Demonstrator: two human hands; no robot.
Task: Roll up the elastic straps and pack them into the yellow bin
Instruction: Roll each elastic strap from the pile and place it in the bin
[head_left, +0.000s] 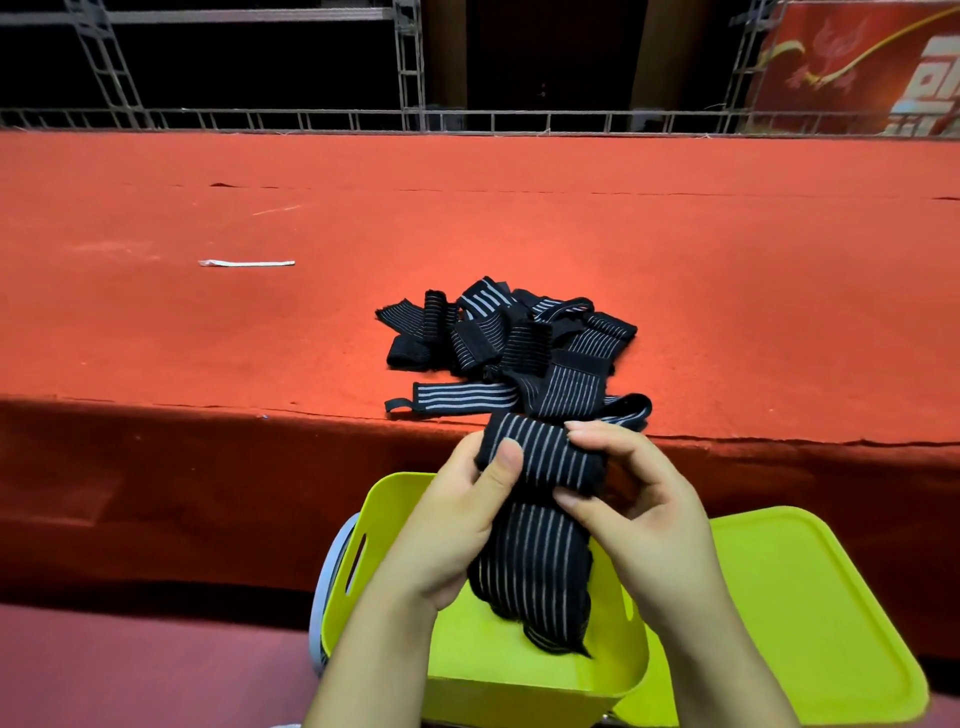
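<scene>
Rolling is under way: the left hand (457, 514) and right hand (631, 499) both pinch the started roll of one striped strap (540, 457), each grip pressed onto the coil, thumb against fingers. Its loose tail (535, 582) hangs down into the yellow bin (363, 525) below, whose lid (810, 613) lies beside it. More straps sit in a heap (514, 338) on the red desk (260, 322). Next, I judge, comes turning the coil tight while drawing that tail up.

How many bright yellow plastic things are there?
2. The yellow bin sits under the hands, below the red ledge; the flat yellow lid lies beside it on the right. Nothing else yellow shows.
</scene>
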